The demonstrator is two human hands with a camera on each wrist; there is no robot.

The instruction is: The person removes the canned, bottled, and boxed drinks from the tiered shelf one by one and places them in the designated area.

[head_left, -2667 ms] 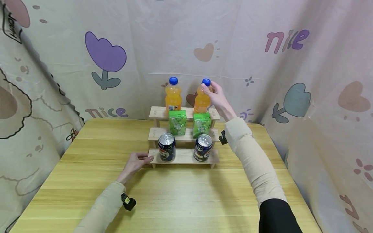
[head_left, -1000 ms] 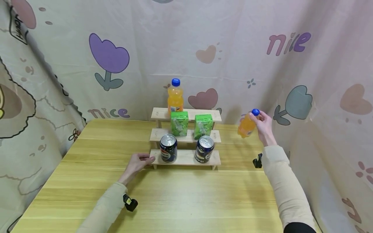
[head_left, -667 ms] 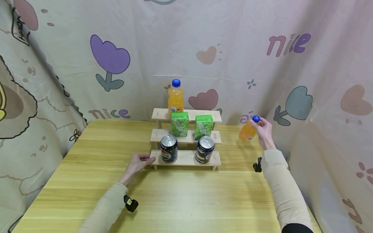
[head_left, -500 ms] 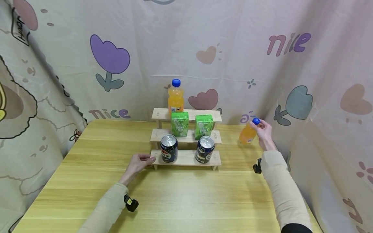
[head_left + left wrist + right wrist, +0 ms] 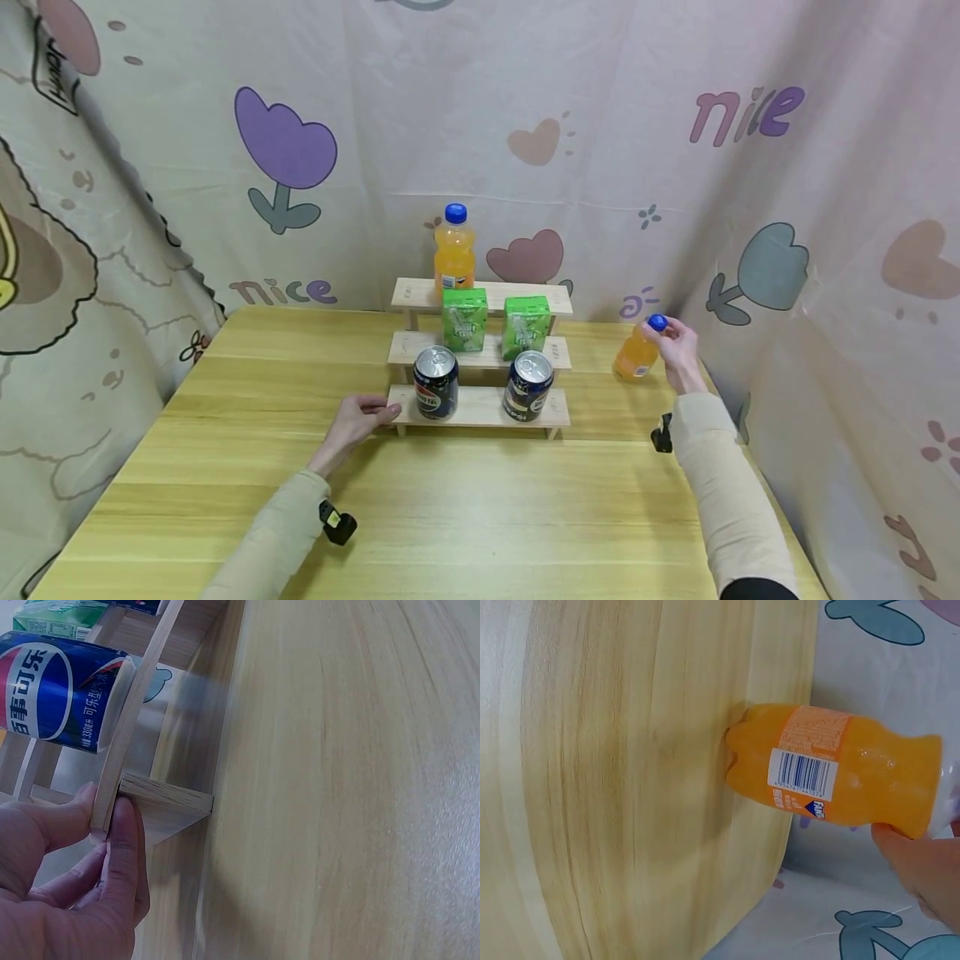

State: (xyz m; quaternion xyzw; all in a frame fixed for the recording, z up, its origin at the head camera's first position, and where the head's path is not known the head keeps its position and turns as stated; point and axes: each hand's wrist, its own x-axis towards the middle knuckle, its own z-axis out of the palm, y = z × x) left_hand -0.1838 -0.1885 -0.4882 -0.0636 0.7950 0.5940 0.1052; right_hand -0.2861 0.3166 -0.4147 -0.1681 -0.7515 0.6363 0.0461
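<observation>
Near the far right corner of the desk (image 5: 480, 512), in the head view, the right hand (image 5: 678, 352) gripped a tilted orange bottle (image 5: 636, 357). The left wrist view showed the left hand (image 5: 64, 919) pinching the left end of the bottom shelf (image 5: 129, 731). In the right wrist view, base contact was unclear; setting down seemed the step, calling for levelling before release.

Smooth plastic bottle (image 5: 840, 769), shiny metal cans (image 5: 436, 387), matt wooden rack (image 5: 480, 408)

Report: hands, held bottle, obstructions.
Left hand pinching wooden rack at lowest tier. Right hand holding Fanta bottle, right of rack. Base near tabletop, contact unclear. No obstruction visible.
</observation>
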